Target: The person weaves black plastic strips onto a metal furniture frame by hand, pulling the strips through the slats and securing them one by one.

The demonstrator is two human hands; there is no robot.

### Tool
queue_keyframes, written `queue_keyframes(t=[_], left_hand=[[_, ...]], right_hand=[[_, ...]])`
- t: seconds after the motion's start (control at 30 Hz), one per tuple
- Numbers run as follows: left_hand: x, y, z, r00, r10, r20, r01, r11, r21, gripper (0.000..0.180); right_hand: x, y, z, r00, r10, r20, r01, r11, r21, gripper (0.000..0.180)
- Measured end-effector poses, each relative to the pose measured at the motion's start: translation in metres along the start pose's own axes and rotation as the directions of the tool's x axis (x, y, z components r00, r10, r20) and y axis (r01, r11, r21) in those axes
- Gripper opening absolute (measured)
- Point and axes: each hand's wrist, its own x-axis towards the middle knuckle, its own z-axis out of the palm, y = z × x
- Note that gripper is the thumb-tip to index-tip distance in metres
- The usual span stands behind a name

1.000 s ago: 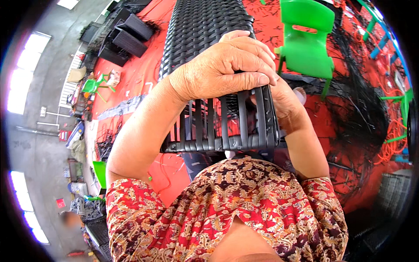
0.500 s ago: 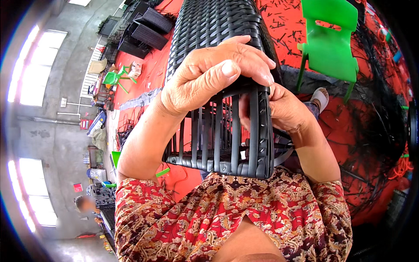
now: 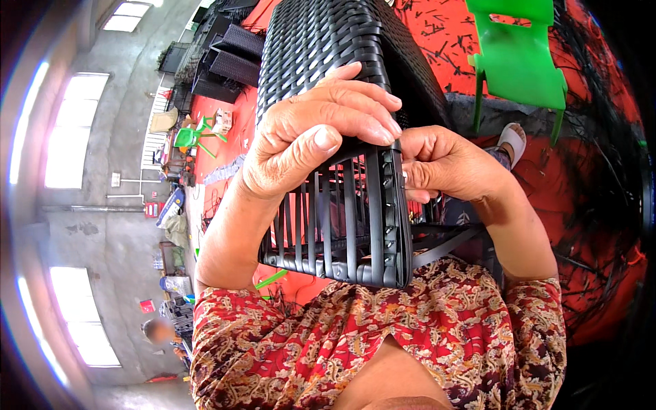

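A black woven wicker furniture piece stands in front of me, its top densely woven. Its near end is a frame with upright flat strips and open gaps between them. My left hand rests over the top near edge, its fingers curled together across the corner. Against the right side of that corner, my right hand is closed in a pinch, thumb against fingers. What lies between those fingertips is hidden. A loose flat strip slants off beside the frame's lower right.
A green plastic chair stands at the far right, near a foot in a white sandal. Strip scraps litter the red floor covering. Tangled black strands lie to the right. Dark woven pieces and another person are at left.
My right hand has come out from behind the frame's strips to its outer right side, fingers pinched. The left hand and wicker piece appear slightly further left as the view shifts.
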Motion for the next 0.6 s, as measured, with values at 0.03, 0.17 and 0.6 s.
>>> queue_keyframes(t=[0.03, 0.17, 0.6], left_hand=[[0.001, -0.001, 0.0, 1.0, 0.001, 0.002, -0.001, 1.0, 0.014, 0.041], [0.004, -0.006, -0.001, 1.0, 0.015, 0.023, -0.017, 0.997, 0.071, 0.043], [-0.003, 0.002, -0.003, 0.998, 0.025, -0.05, -0.02, 0.995, 0.1, 0.046]], right_hand=[[-0.004, -0.005, 0.001, 0.997, 0.046, -0.054, -0.049, 0.998, -0.049, 0.022], [-0.017, -0.024, -0.003, 0.955, 0.223, -0.196, -0.254, 0.955, -0.151, 0.024], [-0.054, -0.043, 0.002, 0.91, 0.203, -0.362, -0.341, 0.864, -0.371, 0.021]])
